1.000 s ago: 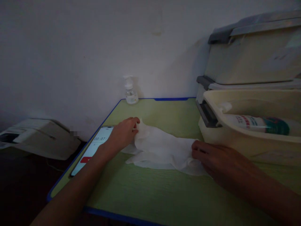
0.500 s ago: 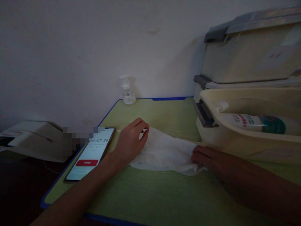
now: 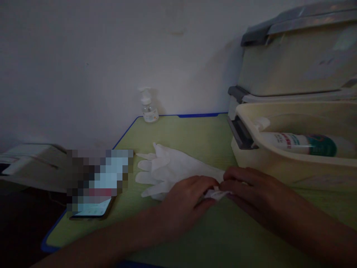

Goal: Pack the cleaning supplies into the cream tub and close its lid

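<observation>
Head view: lower centre, left hand (image 3: 185, 203) and right hand (image 3: 259, 193) both grip a glove (image 3: 181, 165), laid out leftward but bunched at the cuff (image 3: 214, 194).

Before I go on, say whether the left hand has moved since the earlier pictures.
Yes; the left hand has moved right, away from the phone.

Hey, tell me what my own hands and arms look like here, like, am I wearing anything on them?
Your left hand and right hand are ungloved. Your left arm and right arm show no sleeves, as far as the view reaches. I see no watch or bracelet; fingernails are too dim to describe.
</observation>
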A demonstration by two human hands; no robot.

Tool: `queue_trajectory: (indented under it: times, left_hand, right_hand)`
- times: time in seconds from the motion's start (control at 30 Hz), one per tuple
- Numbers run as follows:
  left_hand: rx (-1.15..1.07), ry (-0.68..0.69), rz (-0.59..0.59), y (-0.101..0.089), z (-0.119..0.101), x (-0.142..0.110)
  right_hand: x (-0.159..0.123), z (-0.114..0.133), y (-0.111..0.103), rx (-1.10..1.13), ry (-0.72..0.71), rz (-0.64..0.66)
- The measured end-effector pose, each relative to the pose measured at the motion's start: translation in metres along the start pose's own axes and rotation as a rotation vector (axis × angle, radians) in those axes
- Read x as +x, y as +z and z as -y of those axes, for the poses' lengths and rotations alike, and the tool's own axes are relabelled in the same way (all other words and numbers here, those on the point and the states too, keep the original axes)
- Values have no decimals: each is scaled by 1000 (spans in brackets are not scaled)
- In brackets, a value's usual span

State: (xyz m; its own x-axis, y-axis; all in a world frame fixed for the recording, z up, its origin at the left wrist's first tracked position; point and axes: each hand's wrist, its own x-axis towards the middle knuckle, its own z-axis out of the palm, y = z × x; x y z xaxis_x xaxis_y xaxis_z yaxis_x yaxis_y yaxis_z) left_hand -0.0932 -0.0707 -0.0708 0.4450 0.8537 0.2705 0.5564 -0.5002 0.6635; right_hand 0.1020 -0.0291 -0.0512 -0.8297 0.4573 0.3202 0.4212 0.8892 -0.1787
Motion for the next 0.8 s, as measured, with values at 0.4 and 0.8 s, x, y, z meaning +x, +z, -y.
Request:
queue_trajectory:
  times: [0.4, 0.8]
  left_hand:
    - [-548, -292, -171, -4, 2, 10]
    - [-951, -469, -249, -4, -6, 15]
  right_hand:
    - [6, 9, -14, 275, 93, -84]
    - [15, 14, -2, 483, 200, -340]
